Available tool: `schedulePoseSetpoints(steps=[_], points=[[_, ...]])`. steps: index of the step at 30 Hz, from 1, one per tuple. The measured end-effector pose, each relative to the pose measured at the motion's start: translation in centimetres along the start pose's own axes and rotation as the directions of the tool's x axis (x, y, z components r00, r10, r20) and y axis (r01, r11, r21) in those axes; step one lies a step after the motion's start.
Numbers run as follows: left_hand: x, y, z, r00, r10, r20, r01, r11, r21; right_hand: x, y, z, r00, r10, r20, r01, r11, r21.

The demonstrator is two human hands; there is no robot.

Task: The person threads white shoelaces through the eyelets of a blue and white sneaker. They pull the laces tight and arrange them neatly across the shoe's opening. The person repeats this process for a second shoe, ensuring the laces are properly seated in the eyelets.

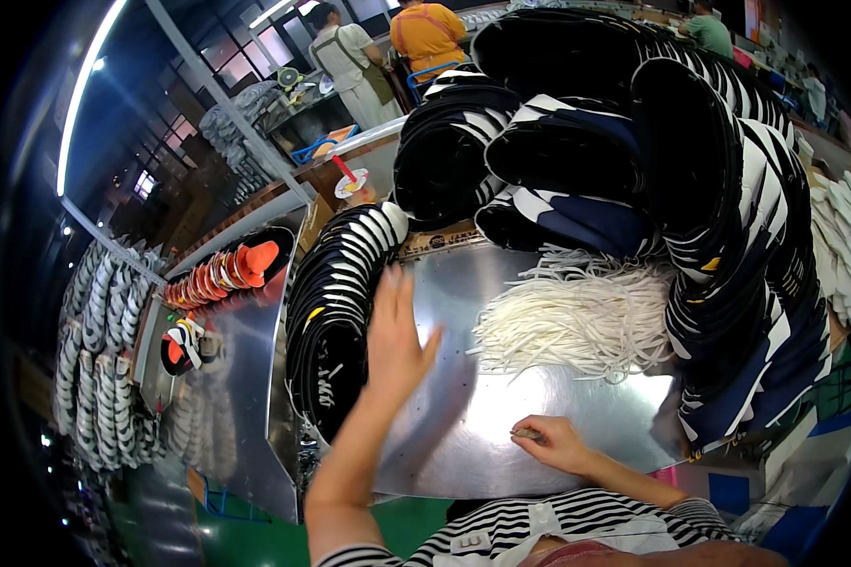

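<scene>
My left hand (394,335) reaches out flat, fingers together, against the right edge of a curved row of black and white shoe uppers (336,293) stacked on edge at the left of a shiny metal table (501,416). My right hand (550,442) rests on the table near its front edge, fingers curled on a small dark thing I cannot make out. A heap of white laces (577,326) lies on the table between the two hands and beyond them.
Tall stacks of black, navy and white uppers (719,236) ring the table at the back and right. A second metal table (241,350) at the left holds orange and black uppers (227,269). People (425,33) work at the back. Green floor lies below.
</scene>
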State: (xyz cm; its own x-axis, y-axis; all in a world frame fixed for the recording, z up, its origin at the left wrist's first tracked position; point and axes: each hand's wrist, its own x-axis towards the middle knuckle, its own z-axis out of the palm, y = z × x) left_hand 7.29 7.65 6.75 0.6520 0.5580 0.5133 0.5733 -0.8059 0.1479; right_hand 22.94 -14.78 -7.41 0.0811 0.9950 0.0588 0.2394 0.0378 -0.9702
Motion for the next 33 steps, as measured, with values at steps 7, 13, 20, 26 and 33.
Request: schedulePoseSetpoints(steps=[7, 13, 20, 26, 33], points=[[26.6, -7.1, 4.9, 0.955, 0.279, -0.105, -0.205, 0.870, 0.449, -0.2, -0.4, -0.5, 0.996, -0.027, 0.087, 0.027, 1.000, 0.003], [35.3, -9.6, 8.4, 0.915, 0.403, -0.020, -0.385, 0.888, 0.252, 0.0, 0.2, -0.6, 0.987, -0.028, 0.157, 0.030, 1.000, -0.009], [33.3, -4.6, 4.6, 0.899, 0.435, 0.059, -0.394, 0.740, 0.546, -0.2, -0.2, -1.1, 0.992, -0.036, 0.124, 0.042, 0.998, -0.046], [28.5, -4.9, -4.3, 0.978, 0.137, 0.159, -0.210, 0.613, 0.762, -0.5, -0.7, -0.6, 0.990, -0.121, 0.074, 0.123, 0.992, -0.026], [13.4, -0.8, -8.2, 0.940, 0.119, 0.320, -0.281, 0.800, 0.530, -0.9, -0.2, -0.3, 0.983, -0.178, 0.050, 0.183, 0.976, -0.117]])
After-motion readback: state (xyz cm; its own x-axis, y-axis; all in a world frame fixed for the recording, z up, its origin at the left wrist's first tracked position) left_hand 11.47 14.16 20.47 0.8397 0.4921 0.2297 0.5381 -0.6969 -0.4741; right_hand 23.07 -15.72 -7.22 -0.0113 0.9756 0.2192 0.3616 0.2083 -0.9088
